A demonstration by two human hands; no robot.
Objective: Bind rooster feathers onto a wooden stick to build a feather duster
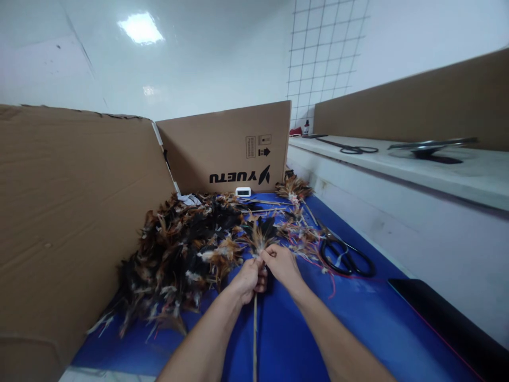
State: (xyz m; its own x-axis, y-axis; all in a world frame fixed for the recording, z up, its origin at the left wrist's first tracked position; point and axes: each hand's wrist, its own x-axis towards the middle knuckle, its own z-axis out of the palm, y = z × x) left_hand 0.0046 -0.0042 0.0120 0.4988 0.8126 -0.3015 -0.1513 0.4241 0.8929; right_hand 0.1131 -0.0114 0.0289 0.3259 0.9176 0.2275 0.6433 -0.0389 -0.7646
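My left hand (251,277) is closed around a thin stick (255,334), whose lower part runs down toward me over the blue table surface. At the stick's top end a tuft of brown and black feathers (260,233) fans out. The fingertips of my right hand (280,262) are pinched together at the base of that tuft, touching the left thumb. Whatever lies between the right fingertips is too small to make out. A large heap of loose brown and black feathers (178,249) lies left of my hands.
Black-handled scissors (345,257) and pink string (333,286) lie to the right. Behind stand a small white digital clock (243,192) and a cardboard panel (222,143); more cardboard (79,212) walls the left. A ledge (437,180) on the right holds another pair of scissors (353,149).
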